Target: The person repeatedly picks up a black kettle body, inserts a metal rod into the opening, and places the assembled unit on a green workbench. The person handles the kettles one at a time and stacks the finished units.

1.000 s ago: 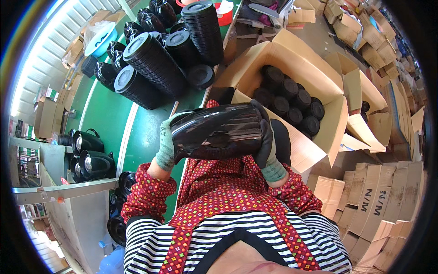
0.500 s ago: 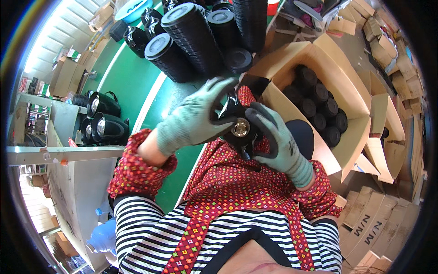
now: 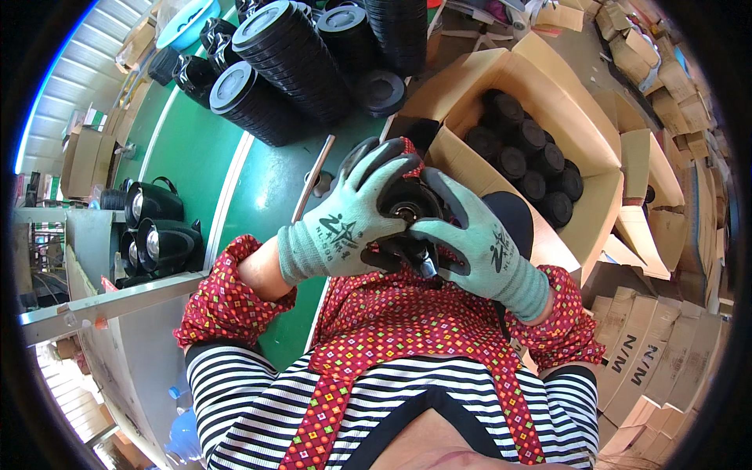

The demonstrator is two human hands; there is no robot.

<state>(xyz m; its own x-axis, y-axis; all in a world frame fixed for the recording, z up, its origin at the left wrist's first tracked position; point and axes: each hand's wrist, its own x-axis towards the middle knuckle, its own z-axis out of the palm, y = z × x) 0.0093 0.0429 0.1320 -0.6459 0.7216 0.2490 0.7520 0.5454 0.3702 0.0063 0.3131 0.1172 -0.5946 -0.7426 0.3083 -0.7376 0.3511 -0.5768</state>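
Observation:
In front of my red patterned apron I hold a glossy black part (image 3: 424, 261) with a round metallic centre; it looks like a jug body, but much of it is hidden by my fingers. My left hand (image 3: 345, 215), in a green glove with dark fingertips, wraps round its left side. On the right side grips my right hand (image 3: 479, 244), gloved the same way. The thumb and fingertips of both hands meet near the metallic centre. A thin metal rod (image 3: 315, 176) stands out just beyond my left hand, over the green table (image 3: 270, 176).
Tall stacks of black round lids (image 3: 286, 59) stand at the table's far side. Black jugs (image 3: 160, 243) with shiny mouths lie at the left. An open carton (image 3: 599, 207) of black cylinders stands at the right, with flat cartons (image 3: 646, 352) below. A blue basin (image 3: 188, 23) is far left.
My hands have drawn together, and the fingertips now close in over the part's metallic centre. The metal rod has come into sight beyond my left hand. The whole view has shifted slightly.

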